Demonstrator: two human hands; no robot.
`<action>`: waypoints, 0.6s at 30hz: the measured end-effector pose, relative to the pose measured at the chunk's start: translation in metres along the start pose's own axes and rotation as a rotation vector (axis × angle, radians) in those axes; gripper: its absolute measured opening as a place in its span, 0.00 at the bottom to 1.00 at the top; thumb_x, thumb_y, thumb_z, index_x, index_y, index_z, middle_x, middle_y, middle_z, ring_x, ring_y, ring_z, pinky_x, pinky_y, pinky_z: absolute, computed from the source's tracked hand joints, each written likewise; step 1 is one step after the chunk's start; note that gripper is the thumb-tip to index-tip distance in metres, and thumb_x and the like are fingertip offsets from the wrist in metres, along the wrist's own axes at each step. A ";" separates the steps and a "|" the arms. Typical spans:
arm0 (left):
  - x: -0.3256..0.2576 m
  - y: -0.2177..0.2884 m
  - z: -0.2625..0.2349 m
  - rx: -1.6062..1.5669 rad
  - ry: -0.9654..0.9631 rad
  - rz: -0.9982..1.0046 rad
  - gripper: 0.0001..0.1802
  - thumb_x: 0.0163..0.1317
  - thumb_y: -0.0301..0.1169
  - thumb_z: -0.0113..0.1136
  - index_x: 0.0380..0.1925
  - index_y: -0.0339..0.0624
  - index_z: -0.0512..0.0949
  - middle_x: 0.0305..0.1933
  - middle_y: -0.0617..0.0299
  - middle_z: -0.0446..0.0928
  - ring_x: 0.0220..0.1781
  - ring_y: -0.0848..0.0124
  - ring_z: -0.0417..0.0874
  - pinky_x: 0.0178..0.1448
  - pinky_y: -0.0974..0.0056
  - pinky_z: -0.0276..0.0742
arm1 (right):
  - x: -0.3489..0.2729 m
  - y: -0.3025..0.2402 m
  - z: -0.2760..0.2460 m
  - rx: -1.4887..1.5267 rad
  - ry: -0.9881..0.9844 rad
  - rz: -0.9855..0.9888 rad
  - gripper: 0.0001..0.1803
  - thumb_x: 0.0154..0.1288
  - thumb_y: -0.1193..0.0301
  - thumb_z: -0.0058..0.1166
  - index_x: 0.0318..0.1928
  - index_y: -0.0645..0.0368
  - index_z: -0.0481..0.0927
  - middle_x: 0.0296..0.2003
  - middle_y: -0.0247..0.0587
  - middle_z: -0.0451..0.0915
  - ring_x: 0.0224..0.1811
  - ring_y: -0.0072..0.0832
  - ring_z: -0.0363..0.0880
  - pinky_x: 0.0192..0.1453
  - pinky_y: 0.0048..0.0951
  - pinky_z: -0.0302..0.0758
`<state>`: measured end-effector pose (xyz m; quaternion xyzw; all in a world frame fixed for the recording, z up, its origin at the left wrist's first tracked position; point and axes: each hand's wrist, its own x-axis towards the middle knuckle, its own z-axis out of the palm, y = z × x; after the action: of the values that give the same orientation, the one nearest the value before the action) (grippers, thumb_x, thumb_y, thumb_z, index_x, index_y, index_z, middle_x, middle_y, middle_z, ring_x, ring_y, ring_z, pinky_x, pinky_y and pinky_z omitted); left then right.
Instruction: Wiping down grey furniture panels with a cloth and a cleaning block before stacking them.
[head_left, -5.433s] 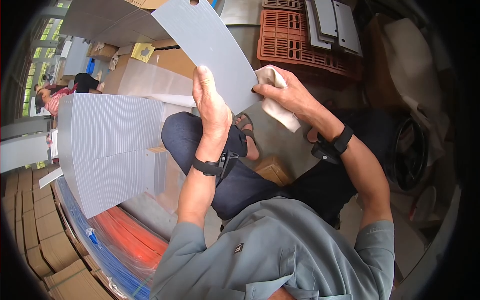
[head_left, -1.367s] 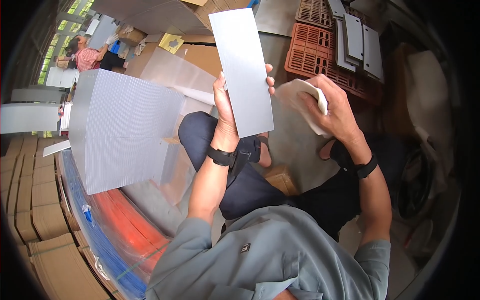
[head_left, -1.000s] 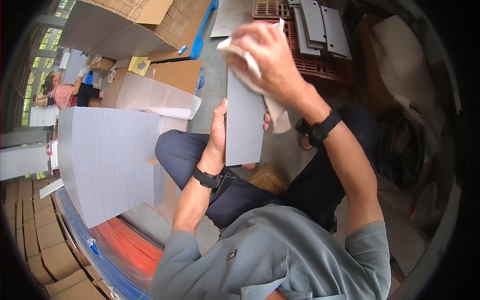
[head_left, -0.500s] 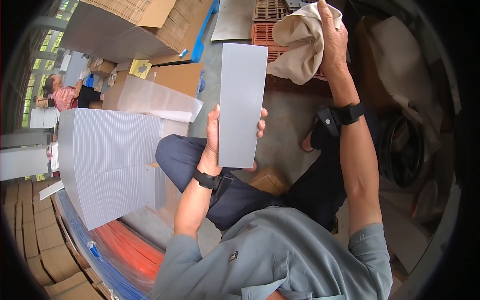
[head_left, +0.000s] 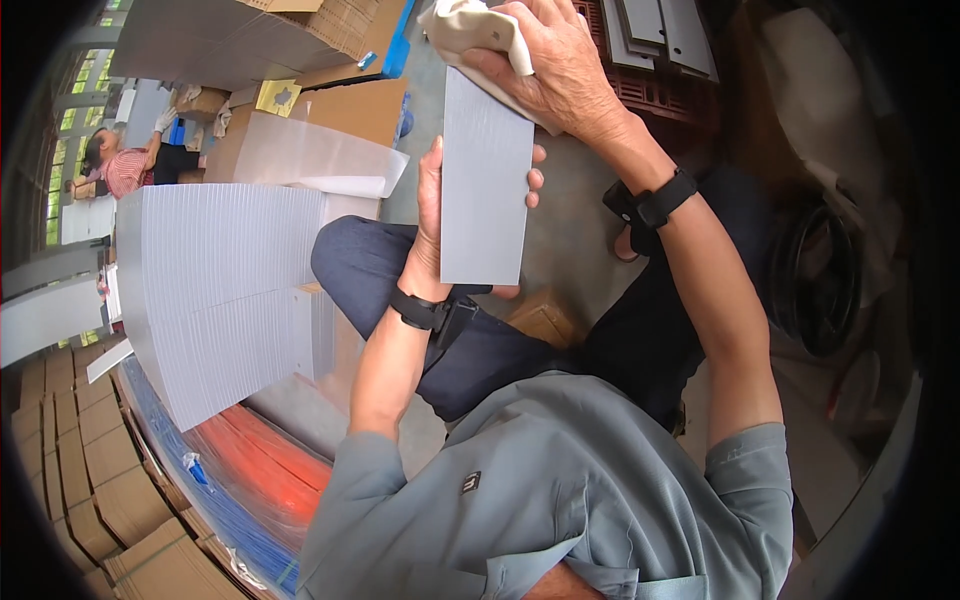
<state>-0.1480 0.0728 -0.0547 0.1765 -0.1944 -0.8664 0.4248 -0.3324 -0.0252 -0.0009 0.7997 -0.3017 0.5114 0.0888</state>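
A flat grey rectangular panel (head_left: 484, 190) is held upright in front of me by my left hand (head_left: 429, 215). The thumb lies along its left edge and fingertips curl round the right edge; the palm is hidden behind it. My right hand (head_left: 560, 75) is closed on a cream cloth (head_left: 472, 32), which rests against the panel's far end and covers it. To the left stands a tall stack of similar grey panels (head_left: 220, 280) with thin, light edges.
A reddish-brown plastic crate (head_left: 660, 103) at the far right holds several flat panels (head_left: 690, 35). Cardboard stacks (head_left: 60, 430) lie at the lower left, and corrugated cardboard (head_left: 340, 40) at the far left. A co-worker in a checked shirt (head_left: 126, 172) is at the left. A brown box (head_left: 545, 318) sits between my legs.
My right hand has brought the cloth leftward from above the crate onto the panel's far end. Panels in the crate have come into sight. The left hand keeps its hold.
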 end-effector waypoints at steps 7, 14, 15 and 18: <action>0.003 -0.005 0.008 -0.012 0.112 0.013 0.47 0.72 0.64 0.35 0.66 0.26 0.65 0.56 0.38 0.75 0.45 0.54 0.83 0.40 0.52 0.89 | -0.015 0.005 0.000 0.030 0.031 0.219 0.23 0.54 0.63 0.74 0.47 0.59 0.80 0.48 0.50 0.73 0.53 0.48 0.71 0.57 0.48 0.70; 0.007 0.006 -0.006 0.068 0.024 0.077 0.41 0.75 0.60 0.34 0.64 0.29 0.68 0.55 0.36 0.77 0.48 0.53 0.85 0.43 0.54 0.89 | -0.032 0.005 0.000 0.032 -0.286 0.239 0.21 0.60 0.56 0.71 0.49 0.51 0.82 0.47 0.40 0.76 0.52 0.38 0.72 0.55 0.42 0.69; 0.007 0.010 -0.014 0.119 -0.052 0.048 0.40 0.75 0.60 0.33 0.64 0.33 0.69 0.57 0.42 0.78 0.50 0.57 0.85 0.47 0.55 0.88 | -0.039 0.008 0.005 0.000 -0.188 0.109 0.18 0.65 0.53 0.68 0.45 0.51 0.85 0.38 0.31 0.81 0.44 0.29 0.75 0.49 0.35 0.71; 0.005 0.014 -0.012 0.054 -0.020 0.122 0.39 0.74 0.62 0.35 0.65 0.40 0.70 0.58 0.47 0.79 0.53 0.59 0.84 0.54 0.54 0.85 | -0.040 -0.023 0.003 0.126 -0.273 0.087 0.16 0.61 0.53 0.68 0.40 0.50 0.83 0.36 0.32 0.78 0.40 0.34 0.72 0.46 0.37 0.66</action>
<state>-0.1359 0.0584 -0.0583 0.1671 -0.2326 -0.8349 0.4701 -0.3286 0.0073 -0.0339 0.8519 -0.3126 0.4194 -0.0257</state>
